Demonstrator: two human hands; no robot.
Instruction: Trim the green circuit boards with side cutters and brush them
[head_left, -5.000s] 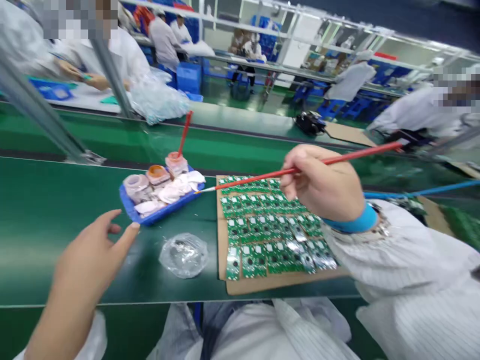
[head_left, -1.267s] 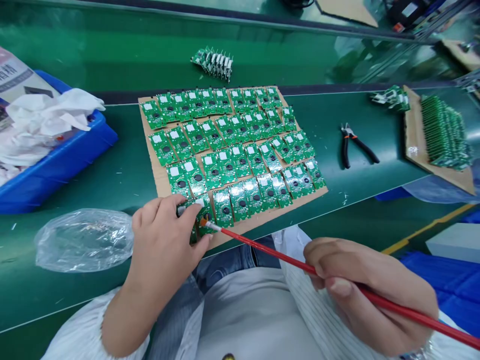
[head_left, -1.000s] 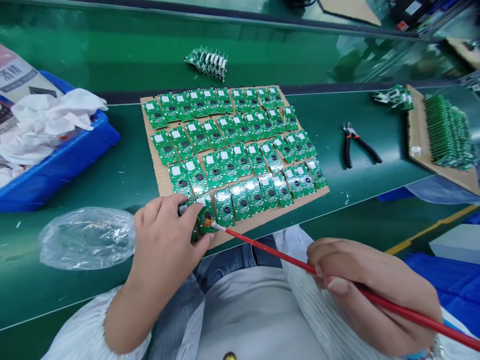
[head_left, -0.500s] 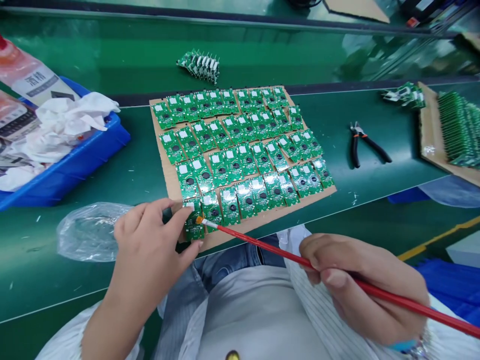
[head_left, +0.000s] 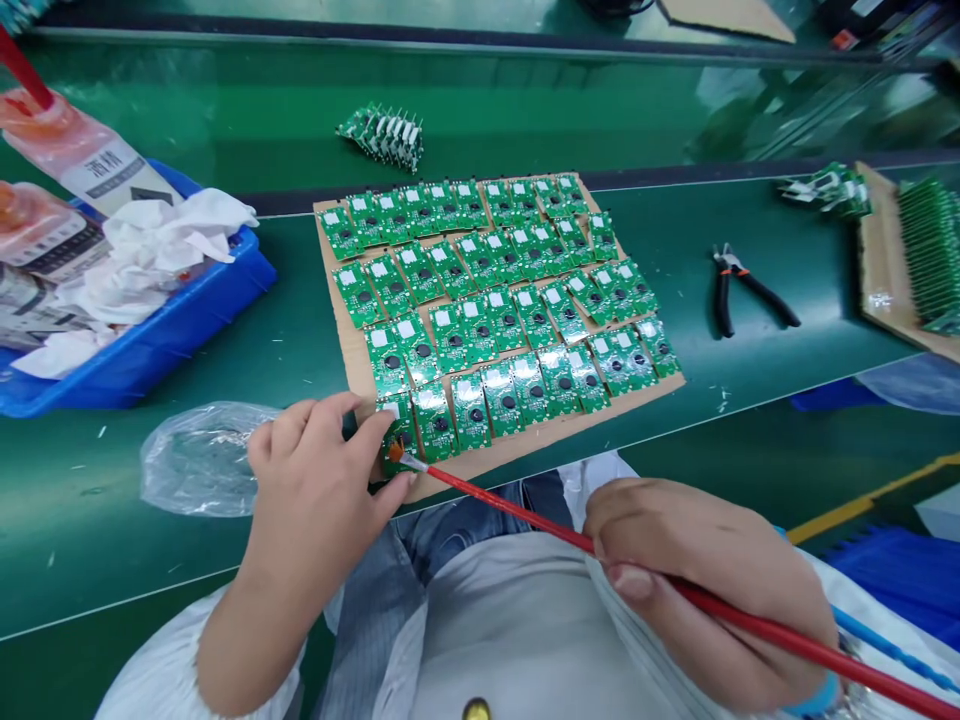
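My right hand [head_left: 705, 590] is closed round the red handle of a paintbrush [head_left: 510, 508]. Its orange bristles rest on the lower part of a green circuit board [head_left: 405, 425] at the front left corner of a cardboard sheet [head_left: 517, 452]. My left hand [head_left: 322, 480] steadies this same board, index finger and thumb against its left side and lower corner, partly covering it. Rows of similar circuit boards [head_left: 529, 385], each with a white square and most with a dark round spot, lie across the sheet.
At left stands a blue bin [head_left: 217, 305] with bottles [head_left: 112, 165] and crumpled tissue [head_left: 150, 240]. A clear plastic bag [head_left: 195, 460] lies before it. Cutters [head_left: 739, 290] lie right of the sheet. Boards [head_left: 386, 135] stand behind; more boards [head_left: 930, 250] stand at far right.
The bristles have moved slightly down and left over the corner board. My right hand has shifted a little left and down. The whole view has drifted slightly; my left hand stays at the board.
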